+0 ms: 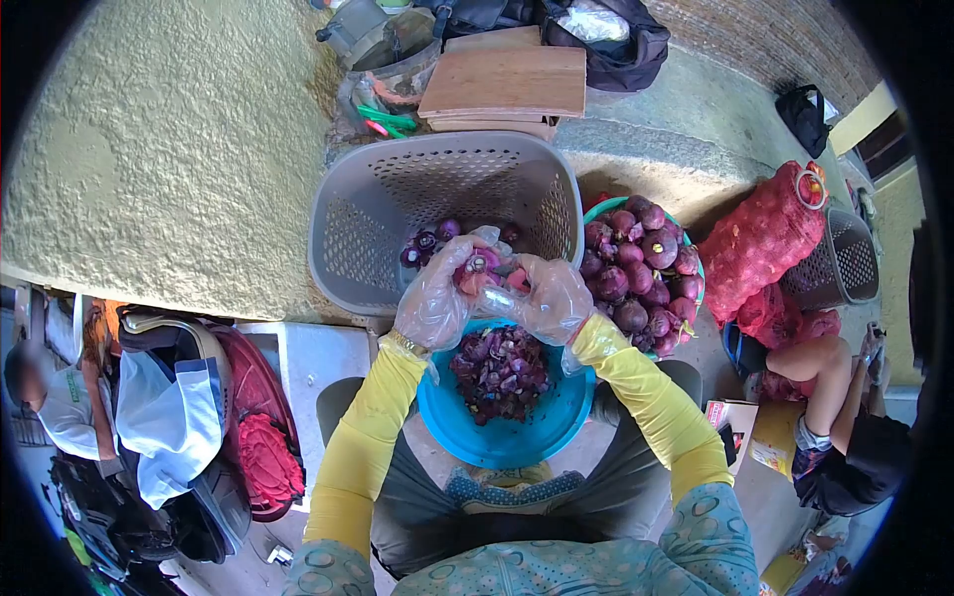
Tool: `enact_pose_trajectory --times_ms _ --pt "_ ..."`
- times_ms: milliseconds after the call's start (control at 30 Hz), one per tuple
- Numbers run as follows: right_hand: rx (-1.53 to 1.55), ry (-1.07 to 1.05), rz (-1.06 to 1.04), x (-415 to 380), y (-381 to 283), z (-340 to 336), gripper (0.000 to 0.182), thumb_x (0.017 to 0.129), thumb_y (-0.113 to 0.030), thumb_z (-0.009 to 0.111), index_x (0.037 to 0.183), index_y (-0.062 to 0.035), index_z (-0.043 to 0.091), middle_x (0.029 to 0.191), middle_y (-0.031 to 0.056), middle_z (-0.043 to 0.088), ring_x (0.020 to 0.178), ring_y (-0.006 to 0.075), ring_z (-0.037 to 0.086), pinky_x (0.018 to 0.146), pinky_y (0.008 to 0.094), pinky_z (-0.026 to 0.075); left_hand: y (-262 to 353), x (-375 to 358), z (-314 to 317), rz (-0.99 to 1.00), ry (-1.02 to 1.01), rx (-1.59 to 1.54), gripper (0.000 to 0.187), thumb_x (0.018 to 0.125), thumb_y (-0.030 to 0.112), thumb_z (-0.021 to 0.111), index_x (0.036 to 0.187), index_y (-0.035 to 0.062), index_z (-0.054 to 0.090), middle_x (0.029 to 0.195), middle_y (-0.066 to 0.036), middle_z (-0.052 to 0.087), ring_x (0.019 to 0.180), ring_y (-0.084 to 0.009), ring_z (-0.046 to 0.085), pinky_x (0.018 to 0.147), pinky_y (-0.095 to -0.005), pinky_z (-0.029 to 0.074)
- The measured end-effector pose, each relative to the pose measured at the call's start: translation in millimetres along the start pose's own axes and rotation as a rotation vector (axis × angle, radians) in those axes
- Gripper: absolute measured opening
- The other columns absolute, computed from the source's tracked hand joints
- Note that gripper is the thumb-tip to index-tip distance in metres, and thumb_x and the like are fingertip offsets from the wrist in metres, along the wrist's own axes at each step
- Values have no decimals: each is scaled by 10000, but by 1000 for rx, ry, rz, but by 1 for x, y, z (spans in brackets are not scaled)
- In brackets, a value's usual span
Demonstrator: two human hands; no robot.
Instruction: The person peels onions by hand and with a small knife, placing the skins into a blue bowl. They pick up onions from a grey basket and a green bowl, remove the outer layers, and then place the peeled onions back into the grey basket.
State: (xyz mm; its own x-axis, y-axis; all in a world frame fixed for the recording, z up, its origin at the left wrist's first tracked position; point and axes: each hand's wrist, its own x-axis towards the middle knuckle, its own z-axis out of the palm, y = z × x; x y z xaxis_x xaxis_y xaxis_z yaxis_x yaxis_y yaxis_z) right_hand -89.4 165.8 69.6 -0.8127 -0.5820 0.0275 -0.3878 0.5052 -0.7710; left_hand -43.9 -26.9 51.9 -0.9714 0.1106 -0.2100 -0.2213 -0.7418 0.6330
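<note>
My left hand (435, 306), in a clear plastic glove, is closed around a purple onion (477, 266) above the near rim of the grey perforated basket (333, 248). My right hand (553, 303), gloved the same way, meets it from the right. Its fingers are bent in against the onion around something small and pinkish-red that I cannot make out. Inside the basket lie a few purple onions (449, 229). Below my hands, a blue basin (437, 422) between my knees holds a heap of purple onion skins (497, 372).
A green-rimmed tub piled with red onions (636, 263) stands to the right of the basket. Behind it leans a full red mesh sack (760, 243). Boards (507, 79) lie beyond the basket. Another person's bare leg (810, 372) is at the right; a seated person (75, 397) is at the left.
</note>
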Motion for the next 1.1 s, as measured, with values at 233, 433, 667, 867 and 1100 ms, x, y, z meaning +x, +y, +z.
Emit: enact_pose_trajectory --times_ms 233,433,667,867,1100 --pt "-9 7 -30 2 8 8 573 846 -525 780 1018 17 703 688 179 662 621 354 683 599 411 524 -4 2 -11 -20 26 -65 315 1065 202 511 1282 -20 564 1202 -123 600 1172 -240 588 1000 -363 512" --pt "53 -2 -5 3 10 11 607 856 -627 708 942 -27 720 709 169 679 681 384 690 647 456 535 -6 3 -11 -26 12 -71 335 1064 202 520 1309 -23 554 1171 -116 616 1123 -207 597 970 -340 523" --pt "128 -63 -42 1 10 8 517 895 -532 707 966 -21 698 712 171 673 667 375 683 644 444 532 -7 -1 -2 -5 -1 -10 338 1092 232 467 1326 5 556 1144 -71 628 987 -124 595 916 -281 519" --pt "147 -107 -82 2 15 8 395 912 -433 708 916 -40 677 722 174 677 666 373 683 636 450 527 -8 2 -6 -23 -41 -47 339 1098 238 459 1323 1 550 1128 -71 623 956 -123 590 899 -284 522" --pt "-260 -114 -268 4 8 0 390 935 -501 647 931 -114 697 781 162 709 726 380 697 654 478 548 -5 0 -9 -95 -73 -138 358 1097 266 464 1337 8 526 1177 -88 615 1030 -154 604 910 -314 541"
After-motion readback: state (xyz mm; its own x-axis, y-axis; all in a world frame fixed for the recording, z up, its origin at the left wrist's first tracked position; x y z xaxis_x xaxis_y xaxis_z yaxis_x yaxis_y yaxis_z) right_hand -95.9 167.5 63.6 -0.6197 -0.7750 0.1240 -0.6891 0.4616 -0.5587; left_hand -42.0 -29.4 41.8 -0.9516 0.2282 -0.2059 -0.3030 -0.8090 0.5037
